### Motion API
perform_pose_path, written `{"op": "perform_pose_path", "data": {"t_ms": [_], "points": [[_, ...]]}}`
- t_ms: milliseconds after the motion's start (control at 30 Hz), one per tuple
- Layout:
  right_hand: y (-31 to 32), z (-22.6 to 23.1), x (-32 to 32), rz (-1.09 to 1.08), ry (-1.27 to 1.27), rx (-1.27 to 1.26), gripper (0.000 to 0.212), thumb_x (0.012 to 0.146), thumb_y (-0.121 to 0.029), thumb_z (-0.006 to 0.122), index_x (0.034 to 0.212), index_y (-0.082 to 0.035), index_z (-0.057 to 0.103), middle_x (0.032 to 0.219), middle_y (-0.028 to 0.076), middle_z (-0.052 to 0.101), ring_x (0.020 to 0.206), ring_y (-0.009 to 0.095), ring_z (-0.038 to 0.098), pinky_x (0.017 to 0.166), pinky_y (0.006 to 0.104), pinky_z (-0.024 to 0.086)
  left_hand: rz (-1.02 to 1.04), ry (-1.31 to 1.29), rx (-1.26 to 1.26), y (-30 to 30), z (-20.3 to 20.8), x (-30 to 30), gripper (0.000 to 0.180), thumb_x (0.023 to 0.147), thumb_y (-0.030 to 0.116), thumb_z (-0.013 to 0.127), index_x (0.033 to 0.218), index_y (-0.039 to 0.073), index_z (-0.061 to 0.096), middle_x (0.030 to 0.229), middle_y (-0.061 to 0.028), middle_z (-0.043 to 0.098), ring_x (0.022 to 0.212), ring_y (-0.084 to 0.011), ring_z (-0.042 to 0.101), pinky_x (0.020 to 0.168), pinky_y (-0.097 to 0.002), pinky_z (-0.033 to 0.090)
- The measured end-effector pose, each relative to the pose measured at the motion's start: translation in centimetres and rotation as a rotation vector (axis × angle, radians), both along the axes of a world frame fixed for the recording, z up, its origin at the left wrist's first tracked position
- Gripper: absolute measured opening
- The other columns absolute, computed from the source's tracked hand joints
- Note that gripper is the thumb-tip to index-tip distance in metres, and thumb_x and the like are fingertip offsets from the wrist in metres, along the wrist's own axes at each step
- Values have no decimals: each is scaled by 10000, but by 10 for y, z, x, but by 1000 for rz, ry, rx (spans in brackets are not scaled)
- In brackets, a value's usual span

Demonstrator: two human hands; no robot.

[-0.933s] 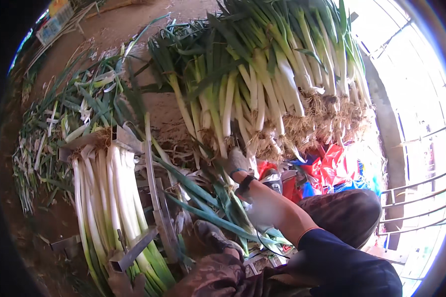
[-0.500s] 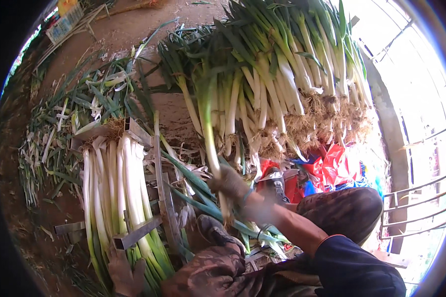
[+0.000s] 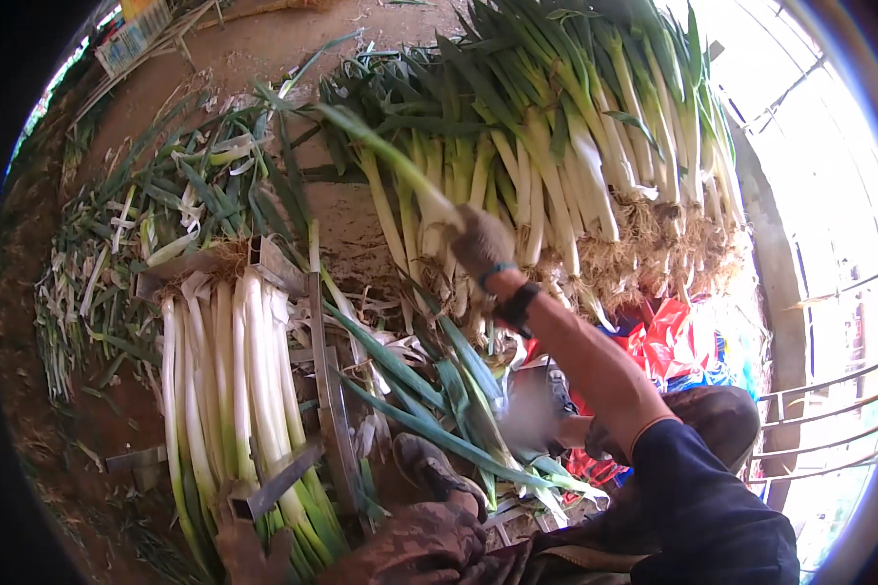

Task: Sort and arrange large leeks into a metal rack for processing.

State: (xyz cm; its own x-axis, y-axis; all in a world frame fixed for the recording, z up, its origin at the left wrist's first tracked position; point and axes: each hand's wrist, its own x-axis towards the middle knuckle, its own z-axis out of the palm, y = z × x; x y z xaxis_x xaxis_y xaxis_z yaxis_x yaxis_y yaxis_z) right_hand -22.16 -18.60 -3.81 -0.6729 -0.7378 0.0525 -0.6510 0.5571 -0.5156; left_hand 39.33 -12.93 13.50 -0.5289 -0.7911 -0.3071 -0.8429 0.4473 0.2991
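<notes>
My right hand (image 3: 485, 244), in a knit glove, is closed round a leek (image 3: 400, 166) by its pale lower part. Motion blurs this leek; its green end points up and left, in front of the heap of leeks (image 3: 556, 185), whose roots face me. At the lower left, several trimmed-looking leeks (image 3: 254, 361) lie side by side in a metal frame (image 3: 327, 419), white root ends at the far end. Gloved too, my left hand (image 3: 252, 551) lies on their green part just below a metal bracket (image 3: 275, 480), fingers stretched out and thumb apart.
Stripped leaves (image 3: 146, 234) cover the ground at the left. Loose leek leaves (image 3: 429, 390) lie between the frame and my shoe (image 3: 434, 468). Red plastic sheeting (image 3: 668, 336) lies beyond my right knee. Metal bars (image 3: 824, 424) stand at the right.
My right hand has moved up and away from my feet with the leek, which now tilts to the left instead of standing nearly upright. My left hand has barely moved.
</notes>
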Motion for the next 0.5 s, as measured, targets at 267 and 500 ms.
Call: {"op": "perform_pose_path", "data": {"t_ms": [267,500], "points": [[-13,-145,-128,-35,-515,52,386,1047,-129,822,1411,-9,782,1073,232,846,994,347,862,836,485,680,-202,105,-62,-35,-44,-13,664,1059,301,851,1534,-110,636,1317,-382,748,1182,-627,736,984,-627,601],[8,-112,-99,-26,-779,144,342,1031,-169,853,1282,58,803,950,154,818,849,264,842,763,425,660,40,113,-29,-22,-29,-1,640,1041,323,871,1541,-27,677,1280,-352,780,1140,-597,773,930,-631,618]]}}
